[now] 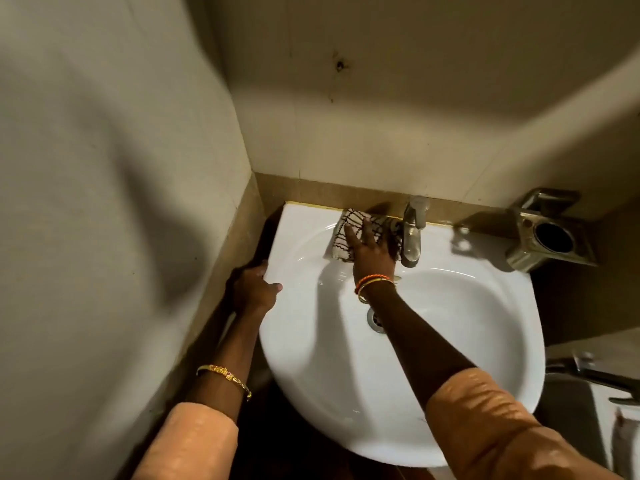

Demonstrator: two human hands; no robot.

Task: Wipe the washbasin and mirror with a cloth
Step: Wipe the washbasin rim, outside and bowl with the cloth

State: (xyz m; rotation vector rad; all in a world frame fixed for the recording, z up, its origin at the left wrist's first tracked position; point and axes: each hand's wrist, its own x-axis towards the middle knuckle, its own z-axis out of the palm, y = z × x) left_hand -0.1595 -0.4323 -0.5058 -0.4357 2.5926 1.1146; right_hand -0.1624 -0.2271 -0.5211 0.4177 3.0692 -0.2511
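A white washbasin (450,358) fills the middle of the head view, fixed in a wall corner. My right hand (372,251) presses a white cloth with black lines (346,230) flat on the basin's back ledge, just left of the metal tap (412,233). Part of the cloth lies hidden under my fingers. My left hand (252,289) grips the basin's left rim, thumb on top. The drain (375,318) shows beside my right forearm. No mirror is in view.
A metal wall holder with a round hole (550,237) sticks out at the right of the tap. Tiled walls close in at the left and behind. A metal fitting (595,375) shows at the right edge.
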